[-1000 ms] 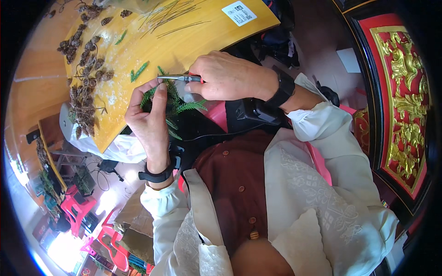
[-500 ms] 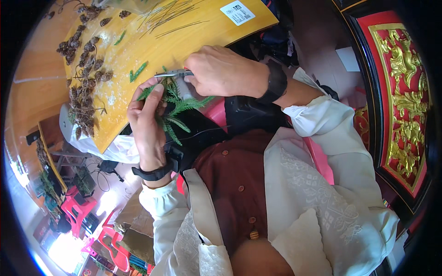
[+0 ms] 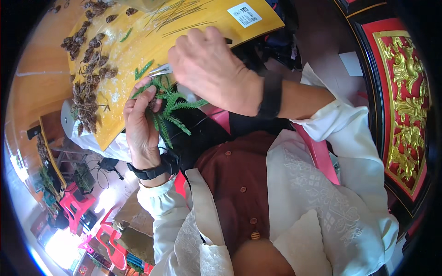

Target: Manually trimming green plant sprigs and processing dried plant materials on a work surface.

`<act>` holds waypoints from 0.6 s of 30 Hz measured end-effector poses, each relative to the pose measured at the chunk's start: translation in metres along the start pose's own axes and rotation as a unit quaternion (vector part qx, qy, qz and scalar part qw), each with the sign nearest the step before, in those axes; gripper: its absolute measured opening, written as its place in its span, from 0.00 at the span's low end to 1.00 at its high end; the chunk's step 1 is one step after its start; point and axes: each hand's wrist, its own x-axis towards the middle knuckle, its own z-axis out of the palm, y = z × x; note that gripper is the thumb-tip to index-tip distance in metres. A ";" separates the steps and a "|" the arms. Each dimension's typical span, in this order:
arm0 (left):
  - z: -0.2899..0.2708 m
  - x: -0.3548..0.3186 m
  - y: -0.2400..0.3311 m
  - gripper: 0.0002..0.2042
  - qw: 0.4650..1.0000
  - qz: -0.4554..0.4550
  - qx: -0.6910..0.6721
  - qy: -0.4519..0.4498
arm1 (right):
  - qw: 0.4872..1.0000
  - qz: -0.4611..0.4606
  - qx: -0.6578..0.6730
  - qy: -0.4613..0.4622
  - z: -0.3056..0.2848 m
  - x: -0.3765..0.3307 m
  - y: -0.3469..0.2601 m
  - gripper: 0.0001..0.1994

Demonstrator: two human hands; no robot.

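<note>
Between the thumb and fingers of my left hand (image 3: pixel 140 115) is pinched a green artificial pine sprig (image 3: pixel 172 103), its needled branches fanning down and to the right. My right hand (image 3: pixel 205 69) is wrapped round a pair of pliers (image 3: pixel 161 70); its handles are mostly hidden in my fist. The silver jaws reach left to the top of the sprig, just above my left fingertips. Whether the jaws grip anything is too small to tell. A loose green sprig piece (image 3: pixel 144 69) lies on the yellow table (image 3: pixel 122 87) beside the left fingers.
Many small pine cones (image 3: pixel 87 108) on wires lie along the table's left side. Thin dark wires (image 3: pixel 177 18) spread at the far side, near a white label (image 3: pixel 244 14). A red and gold carved panel (image 3: pixel 405 110) stands at right. Pink stools (image 3: pixel 76 202) are at lower left.
My right hand has turned, its knuckles rising and its wrist swinging lower, and the pliers have shifted slightly left. My left hand still holds the sprig, moved a little left.
</note>
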 end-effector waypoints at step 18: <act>0.020 -0.011 -0.002 0.23 0.984 0.135 0.097 -0.070 | 0.769 0.045 0.534 -0.350 0.006 0.003 0.044 0.11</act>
